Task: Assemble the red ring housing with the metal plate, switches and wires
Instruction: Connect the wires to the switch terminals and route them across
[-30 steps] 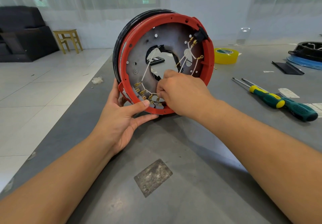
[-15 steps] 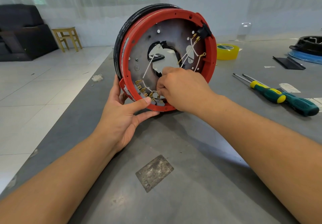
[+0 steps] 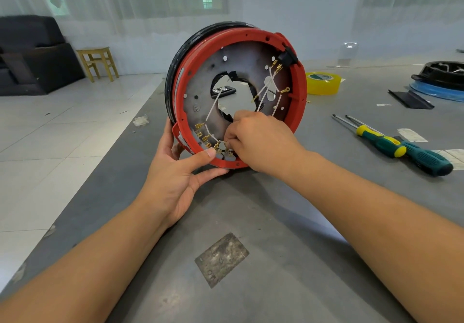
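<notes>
The right hand (image 3: 261, 142) is curled just below the frame's center, its fingertips pinched narrow on a brass terminal (image 3: 224, 145) at the lower inside of the red ring (image 3: 301, 101). The pinched part is tiny and half hidden by the fingers, so exactly what they hold cannot be told for sure. The left hand (image 3: 175, 177) cups the ring's lower left edge: thumb laid across the front rim, fingers under and behind it, steadying the ring on its edge on the grey table (image 3: 276, 222).

The ring stands nearly upright at the center of the frame, open face toward the camera and tilted a little back. Inside it sits the metal plate (image 3: 241, 61), dull grey with small holes and a ragged central opening. A row of more brass terminals (image 3: 200, 132) runs along the plate's lower left. White wires (image 3: 213, 108) cross the opening, some rising toward a black switch (image 3: 287, 57) set in the rim at upper right. A black ring (image 3: 175, 61) backs the red one on the left.

Right of the ring, well apart, lie two screwdrivers (image 3: 401, 147) side by side. A yellow tape roll (image 3: 322, 83) sits behind them, and a black and blue part (image 3: 442, 79) is at the right edge. A worn square patch (image 3: 222, 258) marks the table between the forearms. A wooden stool (image 3: 98, 63) and dark sofa (image 3: 32, 54) stand on the floor at upper left.
</notes>
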`<action>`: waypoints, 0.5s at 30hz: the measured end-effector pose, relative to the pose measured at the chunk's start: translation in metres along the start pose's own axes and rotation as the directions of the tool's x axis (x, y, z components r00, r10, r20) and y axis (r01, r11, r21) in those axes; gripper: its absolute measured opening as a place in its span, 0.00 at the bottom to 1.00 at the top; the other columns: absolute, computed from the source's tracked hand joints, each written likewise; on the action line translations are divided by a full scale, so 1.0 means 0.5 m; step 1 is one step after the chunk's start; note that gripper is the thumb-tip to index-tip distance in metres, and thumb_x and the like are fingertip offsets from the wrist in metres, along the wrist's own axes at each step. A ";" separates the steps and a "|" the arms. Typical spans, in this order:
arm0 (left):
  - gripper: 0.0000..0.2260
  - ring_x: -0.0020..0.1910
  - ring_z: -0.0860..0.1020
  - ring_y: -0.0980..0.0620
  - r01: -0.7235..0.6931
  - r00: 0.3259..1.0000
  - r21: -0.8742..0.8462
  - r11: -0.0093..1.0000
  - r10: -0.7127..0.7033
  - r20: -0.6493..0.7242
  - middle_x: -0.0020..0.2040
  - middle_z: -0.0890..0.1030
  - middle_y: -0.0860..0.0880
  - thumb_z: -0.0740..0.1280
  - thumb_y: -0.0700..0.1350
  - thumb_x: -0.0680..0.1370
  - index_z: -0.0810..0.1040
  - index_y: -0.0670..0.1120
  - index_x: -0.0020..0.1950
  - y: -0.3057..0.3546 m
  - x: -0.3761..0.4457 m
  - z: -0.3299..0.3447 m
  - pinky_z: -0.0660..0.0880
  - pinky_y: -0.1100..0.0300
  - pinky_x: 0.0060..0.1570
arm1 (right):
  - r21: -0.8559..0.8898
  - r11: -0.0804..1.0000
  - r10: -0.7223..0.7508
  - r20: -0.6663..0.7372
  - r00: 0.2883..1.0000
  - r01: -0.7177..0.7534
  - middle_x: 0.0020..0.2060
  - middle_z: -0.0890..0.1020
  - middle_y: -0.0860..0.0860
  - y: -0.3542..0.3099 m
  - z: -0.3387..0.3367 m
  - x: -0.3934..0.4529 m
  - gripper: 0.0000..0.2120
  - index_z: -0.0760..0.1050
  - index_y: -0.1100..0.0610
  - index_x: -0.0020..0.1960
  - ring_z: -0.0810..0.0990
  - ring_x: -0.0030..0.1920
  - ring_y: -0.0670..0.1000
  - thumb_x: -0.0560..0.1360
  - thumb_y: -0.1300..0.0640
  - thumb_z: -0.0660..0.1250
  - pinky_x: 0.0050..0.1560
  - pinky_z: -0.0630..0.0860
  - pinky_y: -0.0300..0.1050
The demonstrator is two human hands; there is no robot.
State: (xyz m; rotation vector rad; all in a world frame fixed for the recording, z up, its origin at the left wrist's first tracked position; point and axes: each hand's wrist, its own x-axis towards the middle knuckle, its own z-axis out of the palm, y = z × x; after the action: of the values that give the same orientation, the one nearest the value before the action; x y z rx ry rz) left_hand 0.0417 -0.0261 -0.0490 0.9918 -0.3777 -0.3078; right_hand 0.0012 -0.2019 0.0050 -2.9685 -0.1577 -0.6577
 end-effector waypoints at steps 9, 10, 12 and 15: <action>0.41 0.64 0.82 0.34 0.029 0.999 -0.047 0.998 -0.030 -0.014 0.74 0.74 0.36 0.76 0.29 0.70 0.71 0.57 0.78 0.006 0.006 -0.006 0.81 0.30 0.54 | 0.143 0.990 0.026 -0.079 0.997 -0.015 0.48 0.76 0.45 -0.004 0.001 0.000 0.06 0.80 0.46 0.54 0.79 0.50 0.54 0.79 0.50 0.66 0.45 0.79 0.52; 0.41 0.64 0.82 0.34 0.029 0.999 -0.049 0.998 -0.030 -0.016 0.74 0.73 0.36 0.76 0.29 0.70 0.71 0.58 0.78 0.006 0.005 -0.006 0.81 0.30 0.54 | 0.167 0.986 0.031 -0.074 0.997 -0.019 0.46 0.76 0.43 -0.005 0.002 0.001 0.06 0.80 0.45 0.54 0.80 0.49 0.53 0.79 0.50 0.66 0.45 0.79 0.51; 0.42 0.63 0.83 0.35 0.026 0.999 -0.048 0.999 -0.027 -0.018 0.75 0.72 0.35 0.76 0.28 0.71 0.71 0.58 0.78 0.005 0.004 -0.002 0.81 0.30 0.53 | 0.214 0.976 0.052 -0.056 0.997 -0.039 0.40 0.74 0.42 -0.004 0.007 0.002 0.06 0.80 0.44 0.53 0.80 0.46 0.52 0.79 0.49 0.67 0.40 0.75 0.47; 0.42 0.61 0.84 0.35 0.022 0.999 -0.046 0.999 -0.023 -0.022 0.75 0.71 0.36 0.76 0.28 0.70 0.70 0.59 0.78 0.004 0.004 0.002 0.82 0.32 0.52 | 0.285 0.956 0.090 -0.046 0.995 -0.073 0.30 0.70 0.41 -0.004 0.016 0.002 0.04 0.81 0.45 0.51 0.78 0.40 0.50 0.78 0.49 0.68 0.37 0.70 0.43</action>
State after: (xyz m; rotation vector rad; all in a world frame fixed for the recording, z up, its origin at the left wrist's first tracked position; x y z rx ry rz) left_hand 0.0435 -0.0267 -0.0468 0.9543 -0.3377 -0.3244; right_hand 0.0054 -0.1988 -0.0015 -2.6637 -0.1135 -0.6509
